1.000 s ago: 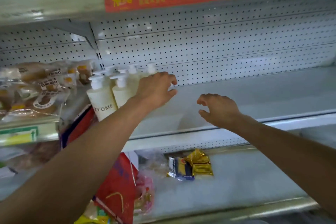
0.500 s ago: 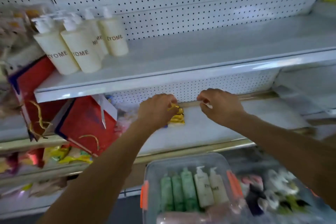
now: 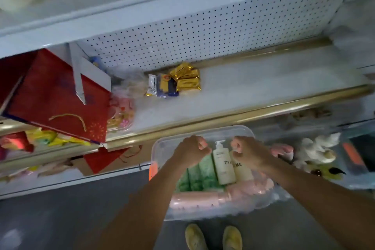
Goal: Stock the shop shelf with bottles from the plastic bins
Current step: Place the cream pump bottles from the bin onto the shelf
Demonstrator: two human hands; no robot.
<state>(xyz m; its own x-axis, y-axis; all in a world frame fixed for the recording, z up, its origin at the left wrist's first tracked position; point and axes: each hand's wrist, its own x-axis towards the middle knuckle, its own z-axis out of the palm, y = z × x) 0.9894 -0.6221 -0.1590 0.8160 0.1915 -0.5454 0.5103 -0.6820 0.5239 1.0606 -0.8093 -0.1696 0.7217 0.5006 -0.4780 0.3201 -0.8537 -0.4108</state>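
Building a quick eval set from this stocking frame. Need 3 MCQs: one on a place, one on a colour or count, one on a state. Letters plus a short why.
1. Where does the clear plastic bin sit?
A. On the top shelf
B. On the floor below the gold-edged shelf
C. On a cart

2. What colour are the bottles at the bin's left side?
A. Green
B. Blue
C. Black

3. How is the left hand?
A. Flat on the shelf
B. Curled over the bin, no bottle plainly in its grip
C. Holding a red bag

Key:
1 B: the bin stands on the dark floor by the person's shoes, under the gold-edged shelf.
2 A: the green bottles lie left of the cream pump bottles.
3 B: its fingers are curled above the bottles; the right hand looks the same.
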